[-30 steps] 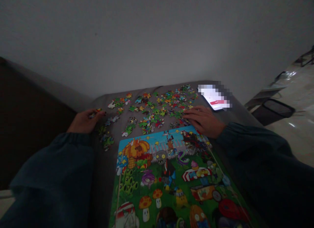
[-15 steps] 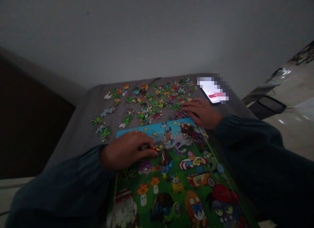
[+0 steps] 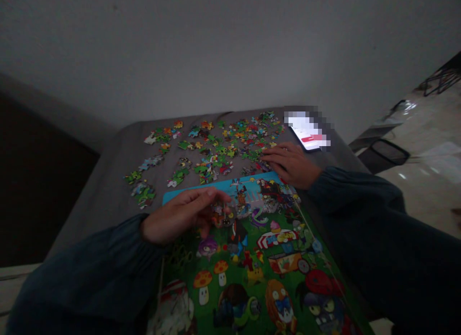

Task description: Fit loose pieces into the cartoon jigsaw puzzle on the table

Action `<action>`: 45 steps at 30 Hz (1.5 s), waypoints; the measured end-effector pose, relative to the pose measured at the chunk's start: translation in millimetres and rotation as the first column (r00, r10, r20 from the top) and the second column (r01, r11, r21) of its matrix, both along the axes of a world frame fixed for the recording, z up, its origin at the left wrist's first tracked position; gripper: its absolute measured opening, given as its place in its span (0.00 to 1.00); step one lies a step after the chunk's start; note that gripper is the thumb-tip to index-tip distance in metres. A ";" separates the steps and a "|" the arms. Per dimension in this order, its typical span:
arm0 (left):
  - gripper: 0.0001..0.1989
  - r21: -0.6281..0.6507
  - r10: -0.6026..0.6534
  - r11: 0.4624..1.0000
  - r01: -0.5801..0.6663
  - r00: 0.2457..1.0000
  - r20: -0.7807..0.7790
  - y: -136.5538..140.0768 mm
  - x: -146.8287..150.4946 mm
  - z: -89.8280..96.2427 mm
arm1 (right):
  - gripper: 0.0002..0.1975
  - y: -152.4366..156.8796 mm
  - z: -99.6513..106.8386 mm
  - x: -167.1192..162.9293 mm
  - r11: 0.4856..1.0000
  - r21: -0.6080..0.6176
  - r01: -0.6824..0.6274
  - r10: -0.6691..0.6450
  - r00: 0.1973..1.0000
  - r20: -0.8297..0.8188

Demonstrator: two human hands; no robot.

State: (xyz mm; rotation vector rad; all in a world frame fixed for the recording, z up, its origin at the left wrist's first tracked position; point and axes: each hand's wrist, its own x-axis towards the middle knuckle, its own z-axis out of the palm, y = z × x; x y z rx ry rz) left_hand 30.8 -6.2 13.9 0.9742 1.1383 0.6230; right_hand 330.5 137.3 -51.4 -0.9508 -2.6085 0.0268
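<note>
My left hand [image 3: 185,211] hovers over the upper left part of a picture board [image 3: 245,287] with green and blue cartoon art. Its fingers are loosely bent and apart, and I see no piece gripped in them. A small red puzzle piece [image 3: 249,260] shows against the board, to the right of and below that hand; whether it lies flat I cannot tell. Beyond the board's top right corner, my right hand [image 3: 296,166] rests with fingers stretched out, its tips at the near edge of the loose puzzle pieces [image 3: 212,150].
A grey cloth-covered surface [image 3: 108,181] carries the board and pieces, with a pale wall [image 3: 216,51] behind it. A phone [image 3: 306,133] with a lit screen lies at the back right. Shiny floor [image 3: 428,176] and a dark frame [image 3: 389,150] show to the right.
My left hand has rolled over and its fingers have loosened. The red piece now shows over the yellow figure on the board. The view shifted slightly; my right hand stayed in place.
</note>
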 end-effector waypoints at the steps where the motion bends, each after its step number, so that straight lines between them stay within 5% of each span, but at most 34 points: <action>1: 0.31 -0.072 0.012 0.997 -0.007 0.997 0.070 -0.5 0.9 -0.8 | 0.18 0.2 -0.1 0.1 1.000 -0.001 -0.002 0.002 1.000 0.002; 4: 0.27 -0.179 0.025 0.984 0.001 0.990 0.142 -1.2 1.4 -3.5 | 0.19 0.7 -0.9 0.5 1.000 0.005 -0.004 0.004 1.000 -0.007; 10: 0.22 -0.161 0.020 0.987 -0.001 0.993 0.118 2.7 -5.4 -5.4 | 0.18 0.6 -3.3 0.8 0.999 0.030 -0.019 0.020 0.999 -0.039; 16: 0.24 0.026 -0.146 0.988 0.150 0.982 -0.121 9.6 -23.4 -1.2 | 0.18 1.2 -3.2 1.2 0.999 0.021 -0.025 0.025 0.999 -0.025; 21: 0.25 0.304 0.067 0.950 0.075 0.901 -0.429 21.5 -58.0 1.4 | 0.18 0.8 -2.0 0.9 1.000 0.012 -0.010 0.010 1.000 -0.008; 24: 0.26 0.353 0.114 0.932 0.075 0.867 -0.485 26.0 -66.1 -0.7 | 0.18 1.5 -1.2 1.7 1.000 0.007 -0.018 0.018 1.000 0.002; 35: 0.13 0.251 -0.153 0.921 0.299 0.868 -0.473 15.7 -45.6 -6.6 | 0.19 2.3 -1.2 3.0 1.000 0.006 -0.028 0.028 1.000 -0.003; 40: 0.08 0.460 -0.102 0.830 0.315 0.897 -0.430 11.4 -35.7 -11.8 | 0.19 1.8 0.2 3.0 1.000 -0.005 -0.022 0.022 1.000 0.005; 45: 0.13 0.392 -0.008 0.893 0.220 0.880 -0.474 7.6 -22.7 -17.3 | 0.19 2.1 1.3 3.1 1.000 -0.017 -0.026 0.026 1.000 0.017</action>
